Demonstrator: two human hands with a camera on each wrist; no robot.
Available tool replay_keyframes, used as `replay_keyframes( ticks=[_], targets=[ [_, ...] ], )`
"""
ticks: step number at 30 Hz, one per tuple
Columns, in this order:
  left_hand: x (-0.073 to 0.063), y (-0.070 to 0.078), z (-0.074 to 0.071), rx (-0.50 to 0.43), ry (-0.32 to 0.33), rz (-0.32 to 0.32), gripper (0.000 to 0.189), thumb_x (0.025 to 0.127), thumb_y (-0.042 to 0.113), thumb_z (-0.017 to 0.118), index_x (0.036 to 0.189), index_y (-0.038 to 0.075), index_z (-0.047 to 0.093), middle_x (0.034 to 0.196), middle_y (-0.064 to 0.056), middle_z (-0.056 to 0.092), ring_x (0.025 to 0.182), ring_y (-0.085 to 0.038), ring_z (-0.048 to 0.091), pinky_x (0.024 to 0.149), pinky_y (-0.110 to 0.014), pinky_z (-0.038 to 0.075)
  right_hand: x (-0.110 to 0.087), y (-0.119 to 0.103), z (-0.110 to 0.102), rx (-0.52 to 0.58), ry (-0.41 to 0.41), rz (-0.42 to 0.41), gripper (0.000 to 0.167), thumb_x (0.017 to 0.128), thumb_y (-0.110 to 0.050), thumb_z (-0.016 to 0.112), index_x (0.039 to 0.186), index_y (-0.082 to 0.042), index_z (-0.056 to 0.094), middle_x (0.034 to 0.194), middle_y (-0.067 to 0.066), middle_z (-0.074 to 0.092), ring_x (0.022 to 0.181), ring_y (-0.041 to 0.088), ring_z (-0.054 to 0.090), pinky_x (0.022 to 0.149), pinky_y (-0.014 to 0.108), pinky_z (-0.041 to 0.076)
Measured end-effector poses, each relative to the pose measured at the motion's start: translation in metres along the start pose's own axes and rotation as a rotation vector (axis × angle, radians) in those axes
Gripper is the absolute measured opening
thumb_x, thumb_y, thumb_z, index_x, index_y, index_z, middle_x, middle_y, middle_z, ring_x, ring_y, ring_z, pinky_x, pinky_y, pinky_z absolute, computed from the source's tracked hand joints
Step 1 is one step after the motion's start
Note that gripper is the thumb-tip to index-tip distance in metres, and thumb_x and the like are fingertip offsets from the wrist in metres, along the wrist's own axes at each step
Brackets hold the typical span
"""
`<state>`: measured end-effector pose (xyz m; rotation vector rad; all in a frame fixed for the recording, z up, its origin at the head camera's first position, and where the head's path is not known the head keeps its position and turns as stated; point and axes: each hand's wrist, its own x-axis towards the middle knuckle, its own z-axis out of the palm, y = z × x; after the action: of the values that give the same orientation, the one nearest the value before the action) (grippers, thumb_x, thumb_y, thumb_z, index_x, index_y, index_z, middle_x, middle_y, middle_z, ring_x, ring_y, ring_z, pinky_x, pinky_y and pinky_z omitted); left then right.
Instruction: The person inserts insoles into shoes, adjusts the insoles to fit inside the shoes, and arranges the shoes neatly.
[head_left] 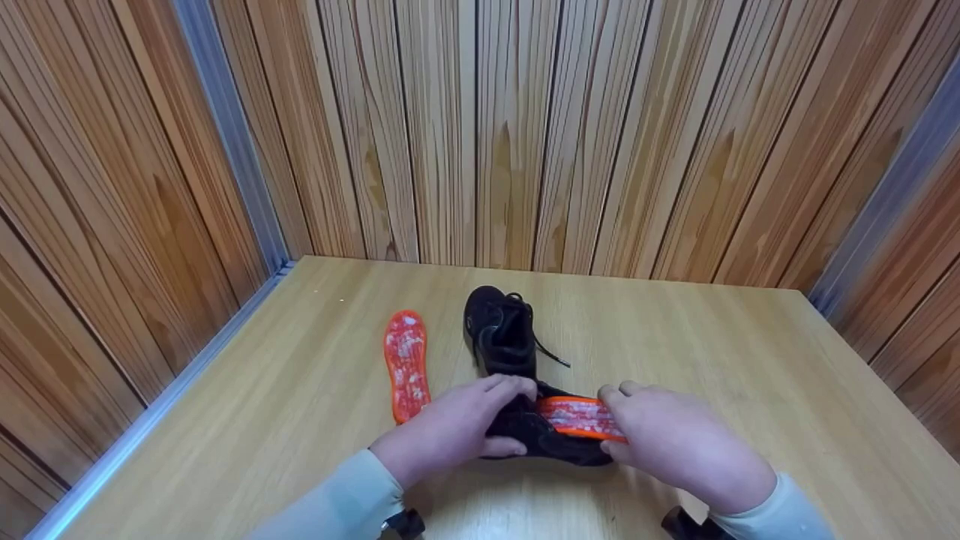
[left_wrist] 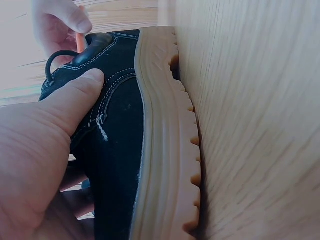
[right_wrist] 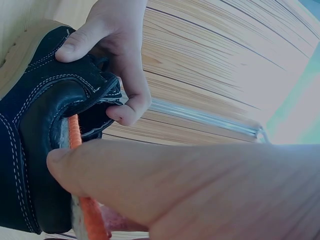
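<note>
A black shoe (head_left: pixel 574 450) with white stitching and a tan rubber sole (left_wrist: pixel 167 130) lies on the table, toe to the left. My left hand (head_left: pixel 454 424) grips its front part from above, thumb on the near side and fingers across the far side. My right hand (head_left: pixel 679 439) pinches the heel end of a red-and-white insole (head_left: pixel 574 416) with an orange edge, at the shoe's opening. In the right wrist view, that orange edge (right_wrist: pixel 92 215) stands beside the heel collar. The insole's front end is hidden inside the shoe and under my left hand.
A second black shoe (head_left: pixel 480 319) stands just behind the first, with a loose lace (head_left: pixel 553 354) trailing right. Another red-and-white insole (head_left: pixel 407 364) lies flat to the left, near my left wrist. Wood-panelled walls (head_left: pixel 510 135) enclose the table's back and sides.
</note>
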<state>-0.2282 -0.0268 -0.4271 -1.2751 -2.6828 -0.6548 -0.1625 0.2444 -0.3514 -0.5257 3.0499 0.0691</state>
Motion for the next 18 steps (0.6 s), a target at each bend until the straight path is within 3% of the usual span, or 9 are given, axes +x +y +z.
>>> replay_keyframes(
  ticks=[11,18],
  targets=[
    [0.0006,-0.0015,0.0013,0.005,0.003,0.002,0.058,0.097,0.047,0.082,0.145,0.029,0.055,0.15,0.007,0.065,0.131,-0.015,0.069,0.112,-0.041,0.059,-0.0001,-0.0028,0.0053,-0.027,0.071,-0.014,0.056,0.086,-0.031,0.093,0.128,-0.003,0.068,0.104,0.009,0.071,0.082,0.025,0.067,0.067,0.05,0.061],
    [0.0012,-0.0012,0.0005,0.009,-0.005,-0.006,0.059,0.097,0.049,0.081,0.146,0.029,0.055,0.152,0.007,0.064,0.134,-0.017,0.068,0.113,-0.042,0.058,0.0004,-0.0043,0.0045,-0.014,0.05,-0.001,0.058,0.087,-0.031,0.093,0.13,-0.002,0.068,0.108,0.01,0.073,0.086,0.027,0.069,0.07,0.052,0.062]
  ],
)
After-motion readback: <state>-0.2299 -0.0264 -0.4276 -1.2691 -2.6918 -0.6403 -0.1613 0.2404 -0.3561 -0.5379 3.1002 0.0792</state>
